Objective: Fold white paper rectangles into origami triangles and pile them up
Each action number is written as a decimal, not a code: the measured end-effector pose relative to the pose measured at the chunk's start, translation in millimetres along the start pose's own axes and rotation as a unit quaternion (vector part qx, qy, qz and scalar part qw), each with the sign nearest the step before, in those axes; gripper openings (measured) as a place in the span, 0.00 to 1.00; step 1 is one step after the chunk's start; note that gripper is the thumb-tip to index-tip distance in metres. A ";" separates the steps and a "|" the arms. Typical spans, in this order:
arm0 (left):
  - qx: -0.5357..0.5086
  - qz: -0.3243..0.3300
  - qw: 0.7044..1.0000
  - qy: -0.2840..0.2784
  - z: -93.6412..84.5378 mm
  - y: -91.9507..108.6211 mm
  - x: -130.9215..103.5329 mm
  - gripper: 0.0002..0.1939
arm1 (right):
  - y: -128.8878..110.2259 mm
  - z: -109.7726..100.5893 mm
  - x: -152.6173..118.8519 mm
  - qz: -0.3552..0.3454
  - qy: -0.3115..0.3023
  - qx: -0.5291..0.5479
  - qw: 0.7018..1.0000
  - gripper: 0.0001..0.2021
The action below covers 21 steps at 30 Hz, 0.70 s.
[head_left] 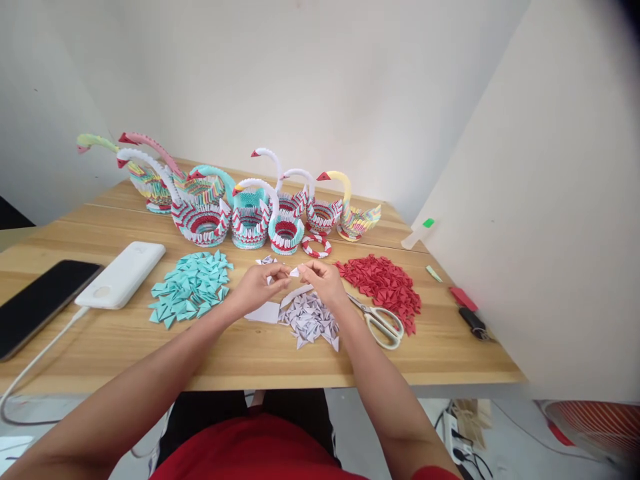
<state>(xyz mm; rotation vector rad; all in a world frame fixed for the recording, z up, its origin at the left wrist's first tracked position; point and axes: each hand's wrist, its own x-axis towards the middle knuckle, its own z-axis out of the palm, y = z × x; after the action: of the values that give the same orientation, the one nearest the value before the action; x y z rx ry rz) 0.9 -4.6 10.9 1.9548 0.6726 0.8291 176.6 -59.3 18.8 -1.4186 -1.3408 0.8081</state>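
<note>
Over the wooden table (115, 363), a small white paper piece (295, 273) is held between two hands, just above the white pile. The right hand (323, 283) pinches it between thumb and fingertips; the left hand (263, 287) is curled, its fingertips at the opposite edge, though from here I cannot tell whether they grip.

Below lies a pile of white folded pieces (311, 321), partly covered by the right hand, with a white card (265, 312) beside it. To the left spreads a turquoise pile (193, 287); to the right, a red pile (383, 283). Scissors (383, 327) lie between the red pile and the right forearm, their blades pointing toward the wrist.

Behind the hands, paper swans (250, 233) crowd together, closing off the middle of the table; a red-and-white ring (317, 247) lies flat before them. At the left, a white power bank (123, 275), trailing a cable (43, 357) over the table's front edge, lies against a dark phone (45, 300). At the far right, a small black object (471, 321) lies near the wall panel (540, 253).
</note>
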 end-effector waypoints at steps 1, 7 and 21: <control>-0.003 0.007 1.000 0.000 -0.1 -0.4 -0.2 0.07 | -1.3 -0.4 -0.2 -0.002 0.000 0.006 1.000 0.13; 0.014 0.032 0.999 0.035 -0.6 0.4 -1.0 0.05 | -5.3 -0.2 -1.6 0.000 -0.011 0.011 1.000 0.12; -0.008 0.015 0.999 0.051 4.9 -1.1 -0.3 0.12 | -6.0 3.5 -4.5 -0.028 -0.004 -0.011 1.000 0.12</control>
<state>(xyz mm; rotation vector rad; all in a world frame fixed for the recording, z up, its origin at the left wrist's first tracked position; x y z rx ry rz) 4.3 -6.9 7.9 1.9233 0.6962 0.9540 170.7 -63.5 22.7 -1.3887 -1.3937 0.7657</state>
